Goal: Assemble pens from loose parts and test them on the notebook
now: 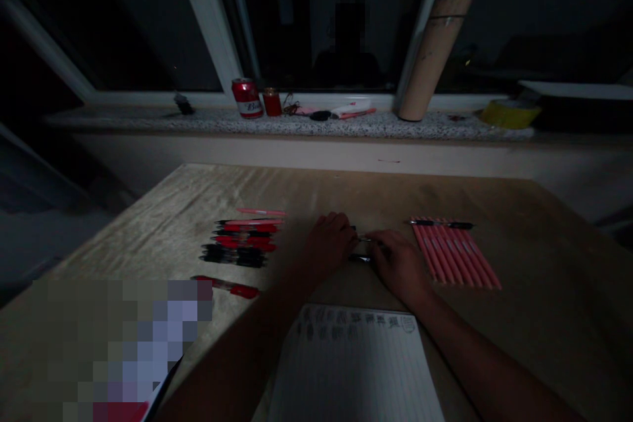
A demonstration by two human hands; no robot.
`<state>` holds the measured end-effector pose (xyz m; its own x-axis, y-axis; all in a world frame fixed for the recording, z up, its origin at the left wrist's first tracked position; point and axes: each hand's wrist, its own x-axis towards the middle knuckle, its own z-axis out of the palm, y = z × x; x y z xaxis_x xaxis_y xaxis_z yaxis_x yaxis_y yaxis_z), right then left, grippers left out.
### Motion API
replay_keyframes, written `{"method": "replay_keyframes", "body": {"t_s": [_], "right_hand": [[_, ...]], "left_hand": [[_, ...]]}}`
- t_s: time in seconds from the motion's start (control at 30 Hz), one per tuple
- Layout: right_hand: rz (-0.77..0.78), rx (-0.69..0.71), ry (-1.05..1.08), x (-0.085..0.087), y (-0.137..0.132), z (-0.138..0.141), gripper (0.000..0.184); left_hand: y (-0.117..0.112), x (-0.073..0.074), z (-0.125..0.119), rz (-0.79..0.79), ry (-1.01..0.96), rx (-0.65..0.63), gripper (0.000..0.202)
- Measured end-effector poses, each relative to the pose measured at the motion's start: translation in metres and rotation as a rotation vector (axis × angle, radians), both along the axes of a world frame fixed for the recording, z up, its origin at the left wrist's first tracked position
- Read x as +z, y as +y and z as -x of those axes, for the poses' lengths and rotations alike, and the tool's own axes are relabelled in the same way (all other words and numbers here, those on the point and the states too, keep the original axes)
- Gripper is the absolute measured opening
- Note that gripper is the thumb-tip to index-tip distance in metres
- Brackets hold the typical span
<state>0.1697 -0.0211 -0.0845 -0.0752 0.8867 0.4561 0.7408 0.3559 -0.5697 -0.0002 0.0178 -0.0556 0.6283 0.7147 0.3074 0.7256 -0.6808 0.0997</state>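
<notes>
My left hand (330, 241) and my right hand (398, 264) meet at the middle of the wooden table (544, 264), both with fingers curled around a thin dark pen (362, 247) held between them. Its small metallic parts show between the fingertips. To the left lies a cluster of red and black pens (244, 241), with one red pen (230, 287) lying apart nearer me. To the right a row of pink pens (457, 254) lies side by side, with a black pen (440, 224) across its far end. The scene is dim.
A lined notepad (353, 369) lies in front of me. On the windowsill (148, 120) stand a red can (247, 97), a small red jar (271, 102), a cardboard tube (430, 59) and a roll of yellow tape (509, 113). A blurred patch covers the lower left.
</notes>
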Motion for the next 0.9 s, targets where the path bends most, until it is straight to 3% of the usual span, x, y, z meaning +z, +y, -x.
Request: {"method": "replay_keyframes", "body": {"t_s": [0.3,0.9], "right_hand": [[-0.009,0.084,0.186,0.006,-0.004,0.004,0.018],[0.025,0.142,0.206,0.004,-0.005,0.004,0.018]], "left_hand": [[-0.004,-0.002,0.009,0.011,-0.09,-0.041,0.021],[-0.008,-0.002,0.013,0.016,-0.122,-0.079,0.025]]}}
